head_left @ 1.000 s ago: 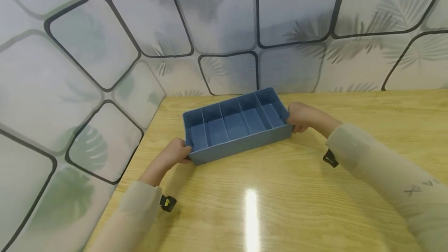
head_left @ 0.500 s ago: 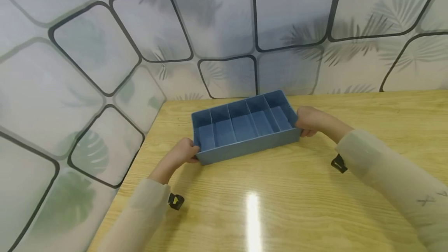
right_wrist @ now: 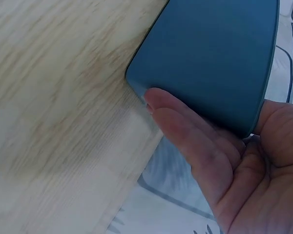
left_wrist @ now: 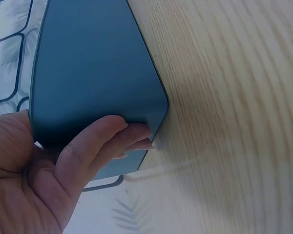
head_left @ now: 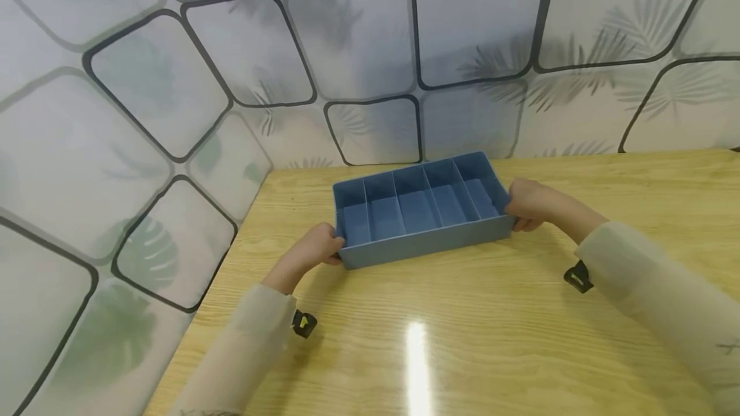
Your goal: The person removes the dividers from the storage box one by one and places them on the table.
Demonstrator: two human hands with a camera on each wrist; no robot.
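A blue divided tray [head_left: 428, 247], its several compartments bare inside, sits at a slight angle near the back of the wooden table. At its left end my left hand [head_left: 312, 249] grips the wall, fingers against the outside and the thumb over the rim. My right hand [head_left: 533, 204] holds the opposite end the same way. In the left wrist view the left hand [left_wrist: 63, 170] has its fingers bent along the tray's outer side [left_wrist: 97, 68]. The right wrist view shows the right hand [right_wrist: 224, 161] with fingers against the tray's outer face [right_wrist: 205, 53].
The wooden table [head_left: 491, 339] meets a patterned wall [head_left: 370, 31] right behind the tray, and another wall [head_left: 144, 198] rises along its left edge. Both sleeved wrists carry small black camera mounts [head_left: 304, 324]. A bright light reflection lies on the tabletop.
The tray has shifted to the right along the table, with both hands moving along at its ends. It has also turned slightly, so its front side lies closer to level in the view.
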